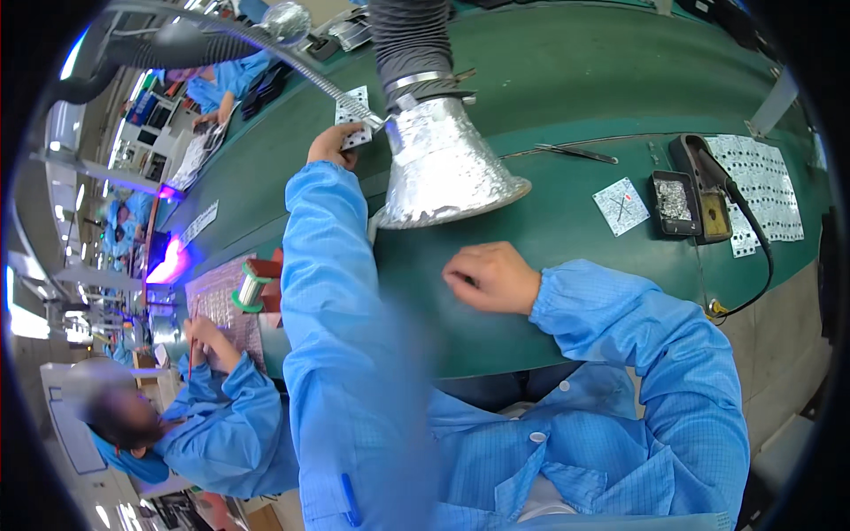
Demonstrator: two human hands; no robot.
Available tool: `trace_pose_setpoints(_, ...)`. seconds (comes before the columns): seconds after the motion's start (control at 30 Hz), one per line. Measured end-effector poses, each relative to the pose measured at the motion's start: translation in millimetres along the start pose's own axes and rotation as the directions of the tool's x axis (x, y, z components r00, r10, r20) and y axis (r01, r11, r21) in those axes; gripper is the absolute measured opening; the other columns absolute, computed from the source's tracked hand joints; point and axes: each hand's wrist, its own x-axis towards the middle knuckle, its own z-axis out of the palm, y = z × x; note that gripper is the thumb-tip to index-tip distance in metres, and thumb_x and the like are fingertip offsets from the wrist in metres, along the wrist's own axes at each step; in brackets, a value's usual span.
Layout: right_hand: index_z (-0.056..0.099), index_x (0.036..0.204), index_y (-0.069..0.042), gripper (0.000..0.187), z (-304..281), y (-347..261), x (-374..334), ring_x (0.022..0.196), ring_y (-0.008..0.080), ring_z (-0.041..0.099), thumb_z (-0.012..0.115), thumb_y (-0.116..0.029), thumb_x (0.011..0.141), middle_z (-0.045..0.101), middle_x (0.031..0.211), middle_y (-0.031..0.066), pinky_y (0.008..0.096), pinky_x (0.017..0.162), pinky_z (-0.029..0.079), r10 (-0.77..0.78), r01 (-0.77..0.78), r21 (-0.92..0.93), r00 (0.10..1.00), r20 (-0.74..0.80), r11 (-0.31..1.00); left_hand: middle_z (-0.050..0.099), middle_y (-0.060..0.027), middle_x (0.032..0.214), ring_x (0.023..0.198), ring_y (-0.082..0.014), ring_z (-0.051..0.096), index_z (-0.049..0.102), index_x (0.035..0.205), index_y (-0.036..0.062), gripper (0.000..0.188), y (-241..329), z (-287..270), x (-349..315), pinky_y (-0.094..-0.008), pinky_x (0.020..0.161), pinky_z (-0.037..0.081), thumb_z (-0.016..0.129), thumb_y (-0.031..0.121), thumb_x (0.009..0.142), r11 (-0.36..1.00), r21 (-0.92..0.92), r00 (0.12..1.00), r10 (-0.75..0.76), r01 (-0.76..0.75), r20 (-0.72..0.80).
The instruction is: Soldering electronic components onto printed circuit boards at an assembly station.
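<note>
My left hand (333, 144) reaches far out over the green bench (567, 80) and grips a small white circuit panel (356, 110) beside the foil-wrapped fume hood (443, 168). My right hand (489, 277) rests on the bench near its front edge, fingers curled under, with nothing visible in it. Both arms wear blue sleeves.
A soldering iron in its black stand (708, 190) with a tip-cleaner tray (673, 202) sits at the right, next to white panel sheets (763, 186) and a small white card (621, 206). Tweezers (575, 153) lie behind. A co-worker in blue (212, 416) works at the left by a solder spool (251, 288).
</note>
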Motion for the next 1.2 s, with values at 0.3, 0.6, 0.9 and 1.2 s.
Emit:
trace_pose_setpoints(0.3, 0.062, 0.086, -0.001, 0.009, -1, -22, 4, 0.059, 0.0120, 0.057, 0.061, -0.008, 0.080, 0.059, 0.067, 0.0062, 0.0252, 0.053, 0.046, 0.272, -0.276, 0.176, 0.961, 0.051, 0.945, 0.056, -0.0038, 0.102, 0.093, -0.0174, 0.057, 0.048, 0.114, 0.0088, 0.033, -105, -30, -240, -0.0325, 0.083, 0.048, 0.059, 0.004, 0.084, 0.611, -0.738, 0.841, 0.530, -0.287, 0.112)
trace_pose_setpoints(0.6, 0.055, 0.102, -0.002, 0.025, -38, -38, -11, 0.080, 0.0086, 0.058, 0.063, -0.010, 0.079, 0.061, 0.086, 0.0029, 0.0224, 0.074, 0.045, 0.472, -0.426, 0.786, 0.859, 0.196, 0.449, 0.063, -0.0071, 0.092, 0.076, -0.0142, 0.060, 0.056, 0.104, 0.0008, 0.030, -192, 44, -310, -0.0280, 0.062, 0.048, 0.050, 0.027, 0.091, 0.748, -0.594, 0.821, 0.517, -0.295, 0.243)
trace_pose_setpoints(0.9, 0.054, 0.111, 0.000, 0.039, -77, -28, -20, 0.081, 0.0119, 0.059, 0.061, -0.023, 0.080, 0.062, 0.093, 0.0048, 0.0255, 0.078, 0.046, 0.573, -0.406, 0.851, 0.804, 0.159, 0.332, 0.062, -0.0104, 0.091, 0.070, -0.0167, 0.060, 0.053, 0.104, 0.0009, 0.025, -181, 50, -279, -0.0294, 0.054, 0.052, 0.057, 0.014, 0.084, 0.762, -0.522, 0.739, 0.592, -0.383, 0.322)
trace_pose_setpoints(1.2, 0.059, 0.106, 0.003, 0.030, -64, -31, -25, 0.088, 0.0136, 0.060, 0.065, -0.011, 0.080, 0.064, 0.100, 0.0094, 0.0264, 0.082, 0.046, 0.633, -0.530, 0.785, 0.736, 0.238, 0.321, 0.061, -0.0164, 0.094, 0.066, -0.0240, 0.060, 0.049, 0.110, -0.0031, 0.034, -181, 43, -283, -0.0308, 0.049, 0.049, 0.050, 0.019, 0.084, 0.780, -0.512, 0.737, 0.574, -0.361, 0.355)
